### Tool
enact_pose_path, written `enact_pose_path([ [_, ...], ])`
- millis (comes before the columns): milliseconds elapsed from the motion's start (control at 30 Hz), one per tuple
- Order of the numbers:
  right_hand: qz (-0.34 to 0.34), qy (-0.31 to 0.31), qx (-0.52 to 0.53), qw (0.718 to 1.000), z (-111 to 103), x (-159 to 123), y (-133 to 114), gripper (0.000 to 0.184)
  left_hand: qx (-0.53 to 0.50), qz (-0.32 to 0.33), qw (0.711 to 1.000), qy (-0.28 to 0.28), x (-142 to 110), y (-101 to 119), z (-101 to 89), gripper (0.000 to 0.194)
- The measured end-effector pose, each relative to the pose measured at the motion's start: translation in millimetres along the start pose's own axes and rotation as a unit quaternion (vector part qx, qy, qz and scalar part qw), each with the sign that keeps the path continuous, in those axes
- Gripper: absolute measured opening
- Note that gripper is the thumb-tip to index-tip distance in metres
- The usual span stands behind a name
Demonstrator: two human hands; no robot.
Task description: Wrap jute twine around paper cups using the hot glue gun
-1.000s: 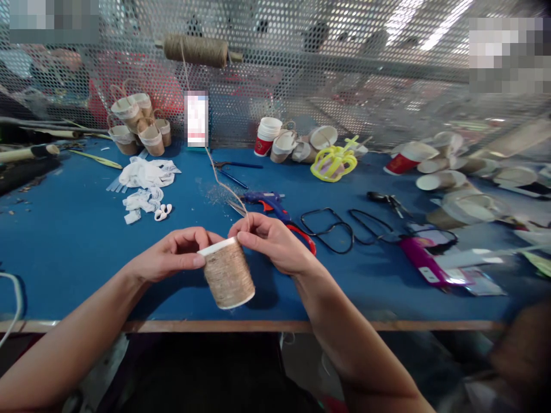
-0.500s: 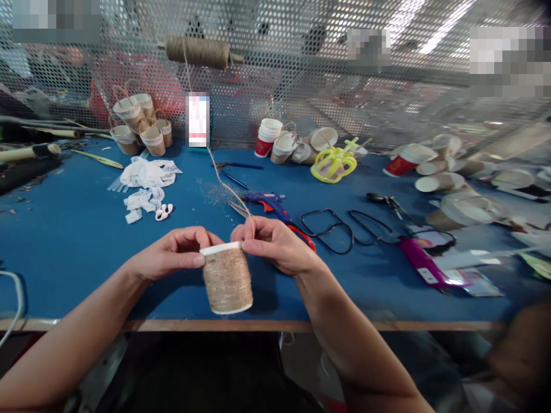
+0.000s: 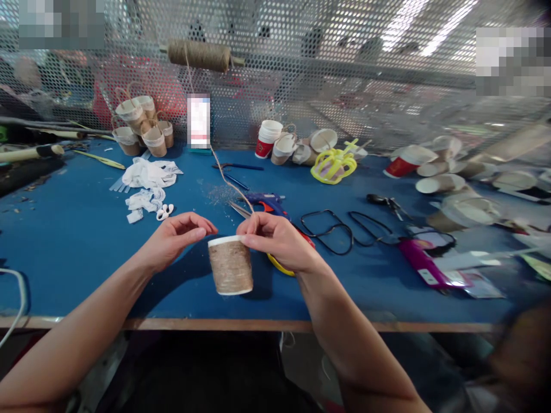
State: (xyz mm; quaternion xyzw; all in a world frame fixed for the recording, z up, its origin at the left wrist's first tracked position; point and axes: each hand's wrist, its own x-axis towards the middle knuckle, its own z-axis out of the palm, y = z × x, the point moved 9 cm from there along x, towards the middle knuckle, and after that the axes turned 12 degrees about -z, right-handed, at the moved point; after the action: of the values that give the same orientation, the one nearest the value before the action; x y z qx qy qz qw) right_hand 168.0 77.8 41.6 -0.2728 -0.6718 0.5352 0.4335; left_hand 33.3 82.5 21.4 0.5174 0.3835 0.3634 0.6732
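Observation:
A paper cup (image 3: 231,267) wound with brown twine hangs slightly tilted above the table, its white rim and base edge showing. My right hand (image 3: 278,238) pinches it at the right side of the rim, thumb in front. The jute twine (image 3: 231,182) runs down from the spool to the fingers of this hand. Left of the cup, my left hand (image 3: 178,238) is off the rim, fingers loosely bent and holding nothing. Scissors (image 3: 280,265) with yellow and red on the handles lie partly hidden beneath my right hand, beside a blue glue gun (image 3: 263,202).
The twine spool (image 3: 199,55) hangs on the mesh screen. Twine-wrapped baskets (image 3: 154,141) stand back left, near white scraps (image 3: 150,172). Pliers (image 3: 239,167), paper cups (image 3: 270,139), a yellow crown-shaped frame (image 3: 333,166), black cord (image 3: 327,229) and a purple packet (image 3: 426,263) lie around.
My left hand has let go of the cup's rim and moved slightly up and left. The cup has shifted a little up and right in my right hand, uncovering the yellow scissor handle.

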Motion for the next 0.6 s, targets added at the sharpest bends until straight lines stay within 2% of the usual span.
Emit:
enact_pose_path([
  [100, -0.002, -0.012, -0.110, 0.994, 1, 1, 0, 0.015, 0.083, 0.027, 0.993, 0.078, -1, 3, -8.4, 0.017],
  [233, -0.012, -0.029, -0.177, 0.984, 6, 3, -2, 0.013, 0.147, 0.074, 0.984, 0.070, -3, 11, 0.1, 0.032],
  [300, -0.017, -0.033, -0.189, 0.981, 8, 3, -4, 0.011, 0.164, 0.078, 0.982, 0.057, -4, 12, 5.9, 0.024],
  [367, -0.022, -0.037, -0.199, 0.979, 10, 4, -6, 0.010, 0.165, 0.071, 0.982, 0.055, -4, 12, 8.9, 0.011],
  [433, -0.026, -0.038, -0.210, 0.977, 10, 5, -9, 0.010, 0.142, 0.068, 0.985, 0.074, -5, 13, 6.5, 0.007],
  [600, -0.027, -0.028, -0.229, 0.973, 7, 6, -10, 0.011, 0.091, 0.079, 0.982, 0.147, -8, 17, -9.1, 0.013],
])
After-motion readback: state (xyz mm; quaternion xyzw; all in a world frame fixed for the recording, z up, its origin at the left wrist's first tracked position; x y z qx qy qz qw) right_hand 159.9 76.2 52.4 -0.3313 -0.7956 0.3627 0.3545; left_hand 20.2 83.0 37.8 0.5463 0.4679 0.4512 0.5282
